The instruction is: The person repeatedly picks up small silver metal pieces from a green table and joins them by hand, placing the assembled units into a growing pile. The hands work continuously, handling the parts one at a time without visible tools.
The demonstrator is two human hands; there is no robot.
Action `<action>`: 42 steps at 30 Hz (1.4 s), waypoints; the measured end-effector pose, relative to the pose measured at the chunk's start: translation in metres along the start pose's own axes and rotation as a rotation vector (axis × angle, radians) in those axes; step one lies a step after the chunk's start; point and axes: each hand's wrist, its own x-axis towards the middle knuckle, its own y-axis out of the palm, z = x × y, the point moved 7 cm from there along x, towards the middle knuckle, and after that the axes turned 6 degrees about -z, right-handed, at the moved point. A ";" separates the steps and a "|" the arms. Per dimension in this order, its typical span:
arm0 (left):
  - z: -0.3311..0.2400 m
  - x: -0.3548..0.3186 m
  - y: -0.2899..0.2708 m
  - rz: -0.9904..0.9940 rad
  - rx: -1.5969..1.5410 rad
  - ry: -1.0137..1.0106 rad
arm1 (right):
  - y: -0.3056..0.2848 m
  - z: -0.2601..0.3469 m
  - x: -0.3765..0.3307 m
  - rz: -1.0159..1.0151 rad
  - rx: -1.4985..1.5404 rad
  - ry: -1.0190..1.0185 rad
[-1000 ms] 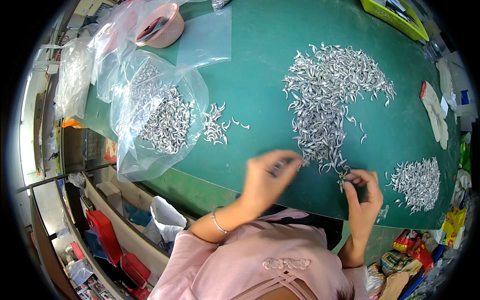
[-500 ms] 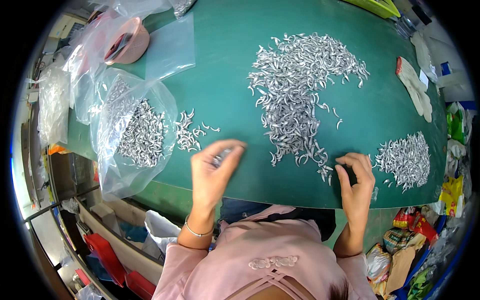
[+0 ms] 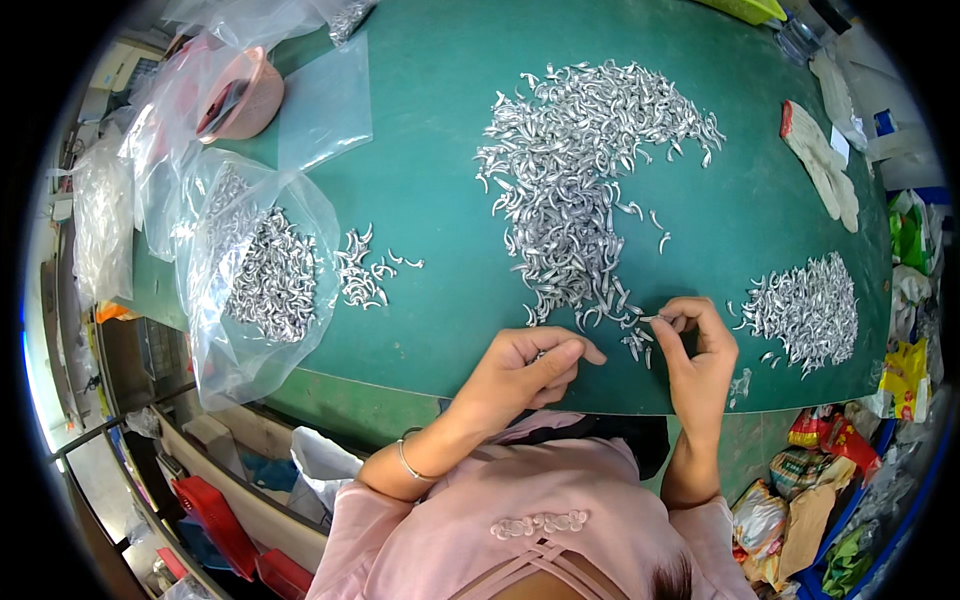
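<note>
Small curved silver metal pieces [image 3: 565, 235] lie in a large heap at the middle of the green table [image 3: 430, 120]. Just below the heap's near end, my right hand [image 3: 700, 345] pinches one curved metal piece [image 3: 655, 319] between thumb and fingertips. My left hand [image 3: 530, 368] is curled at the table's near edge, its index finger pointing toward the right hand. A glint of silver shows inside its closed fingers, where several metal pieces seem mostly hidden. To the right lies a smaller pile of the same pieces [image 3: 805, 312].
A clear plastic bag [image 3: 320, 215] with many metal pieces stands at the left, a few loose pieces [image 3: 362, 270] beside it. Behind are a pink basket [image 3: 262, 100] and a flat clear bag [image 3: 335, 110]. A white glove [image 3: 822, 165] lies far right.
My left hand has moved right, from near the loose pieces to the near end of the heap. My right hand, curled near the heap before, now pinches a metal piece.
</note>
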 end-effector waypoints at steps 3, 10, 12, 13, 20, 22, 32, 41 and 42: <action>-0.007 0.006 0.006 -0.045 0.259 0.274 | 0.002 -0.005 -0.007 0.047 0.331 0.180; -0.017 0.002 0.017 -0.152 0.388 0.291 | 0.015 0.002 -0.022 0.249 0.563 0.213; -0.018 0.003 0.018 -0.152 0.390 0.346 | 0.017 0.002 -0.023 0.262 0.609 0.240; -0.018 0.003 0.017 -0.151 0.391 0.373 | 0.018 0.002 -0.024 0.268 0.632 0.254; 0.000 0.007 0.016 -0.027 0.019 0.009 | 0.018 0.001 -0.024 0.272 0.643 0.320; 0.014 0.008 0.016 0.073 -0.298 -0.147 | 0.011 0.001 -0.020 0.230 0.566 0.298; -0.004 0.012 0.021 0.222 -0.543 0.025 | -0.009 0.015 -0.005 0.116 -0.323 -0.235; 0.007 0.011 0.011 0.010 -0.245 -0.014 | -0.008 0.015 -0.009 0.078 -0.347 -0.239; 0.006 0.011 0.012 -0.010 -0.229 -0.016 | -0.007 0.019 -0.009 0.076 -0.355 -0.256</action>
